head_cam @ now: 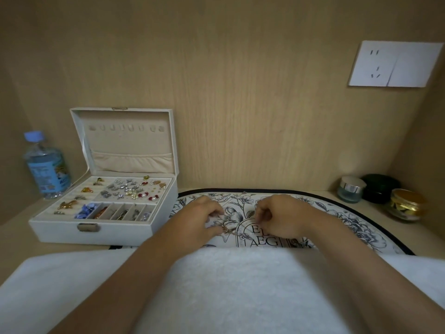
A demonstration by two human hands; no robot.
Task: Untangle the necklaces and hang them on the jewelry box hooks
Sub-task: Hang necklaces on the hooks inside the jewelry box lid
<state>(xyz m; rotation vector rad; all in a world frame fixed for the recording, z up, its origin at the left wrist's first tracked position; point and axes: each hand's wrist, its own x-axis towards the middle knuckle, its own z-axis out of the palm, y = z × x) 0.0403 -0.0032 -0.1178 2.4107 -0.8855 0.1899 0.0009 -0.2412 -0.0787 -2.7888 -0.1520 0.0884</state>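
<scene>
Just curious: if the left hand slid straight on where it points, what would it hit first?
Probably the back wall, across the floral mat; the left hand seems aimed just past the right hand, but depth is unclear.

Matt white jewelry box (103, 233) with soft beige cloth lining (130, 141) and dull metal clasp (88, 227), thin shiny gold-coloured metal necklace chain (227, 229), smooth printed floral mat (349, 220), rough white terry-cloth towel (228, 285), glossy clear plastic bottle (45, 165), matt pale wood-grain wall panel (240, 92), frosted glass jar with polished silver lid (350, 189).
</scene>
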